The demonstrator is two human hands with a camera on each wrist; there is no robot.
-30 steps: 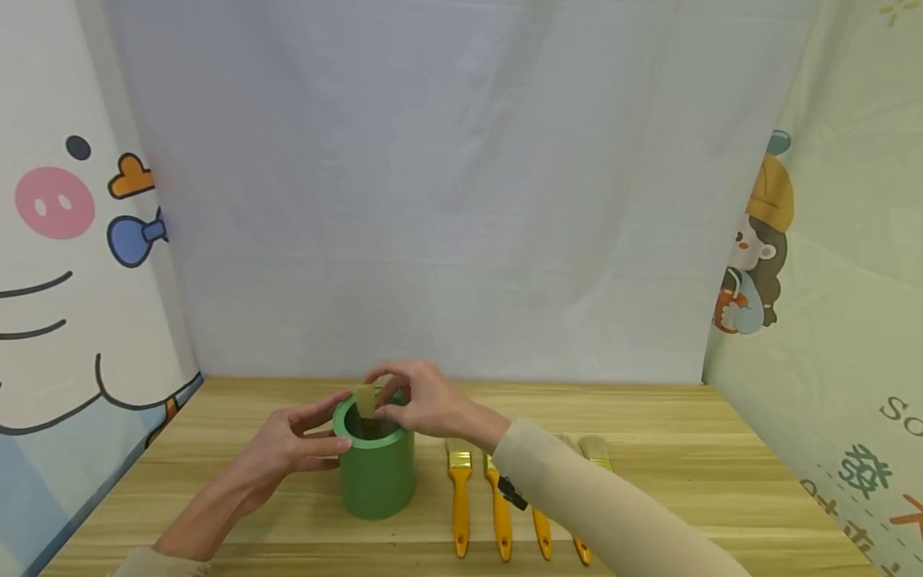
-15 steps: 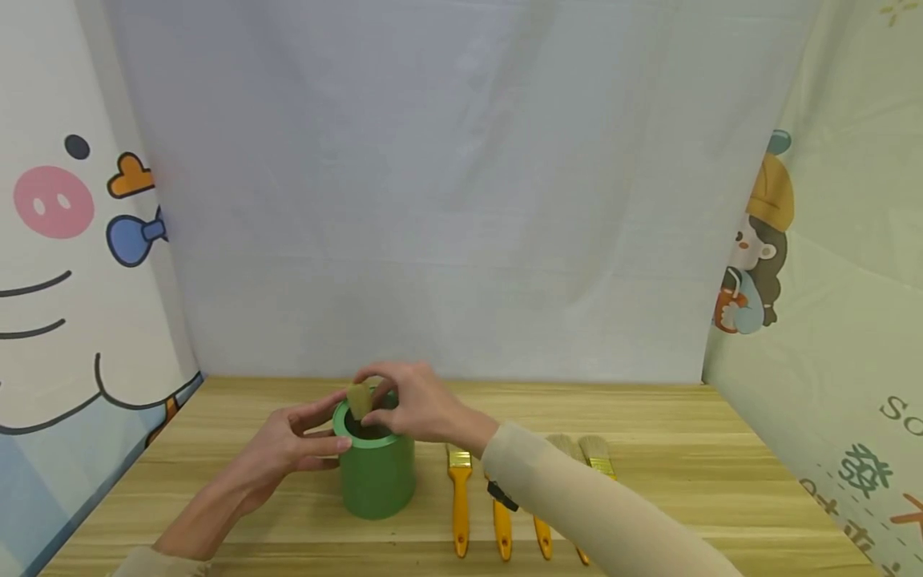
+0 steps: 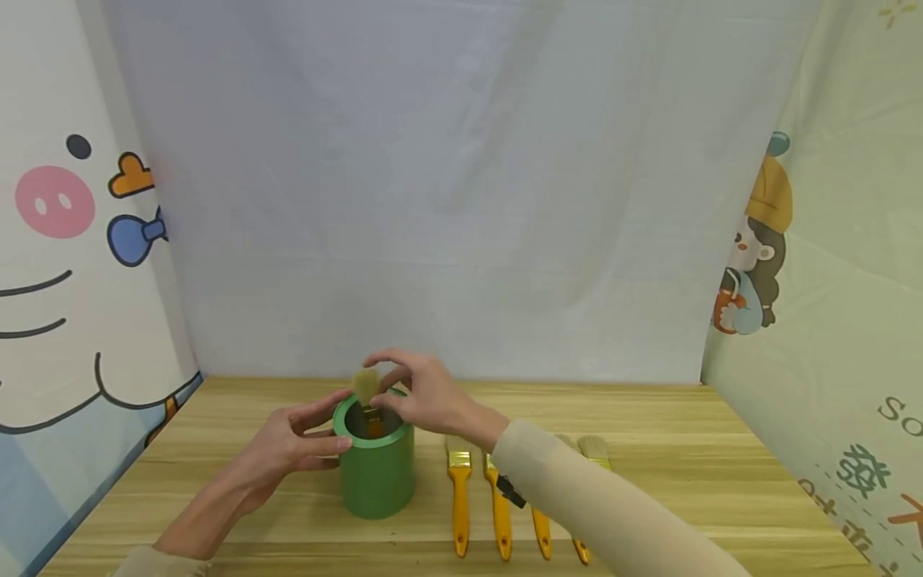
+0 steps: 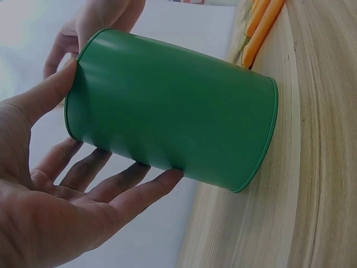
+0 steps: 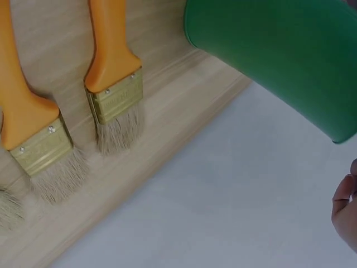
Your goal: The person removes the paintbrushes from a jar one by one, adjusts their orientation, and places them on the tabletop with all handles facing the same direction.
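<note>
A green cylindrical can (image 3: 378, 477) stands upright on the table. My left hand (image 3: 303, 441) holds it from the left, thumb at the rim and fingers spread along its side, as the left wrist view shows on the can wall (image 4: 173, 106). Over the can's mouth, my right hand (image 3: 425, 397) pinches a paintbrush (image 3: 366, 385) near its metal band. The brush's pale bristles point up out of the can. Its orange handle reaches down inside, where the lower end is hidden. Only part of the right hand (image 5: 346, 215) shows at the edge of the right wrist view.
Several paintbrushes with orange handles lie in a row right of the can, bristles away from me, such as the leftmost paintbrush (image 3: 460, 501). The right sleeve (image 3: 591, 497) covers some of them. A pale cloth (image 3: 447, 200) hangs behind the wooden table (image 3: 671, 497).
The right hand and the paintbrush shift slightly left and lean, then come back right and rise a little. More of the metal band and handle shows now. The left hand and can stay put.
</note>
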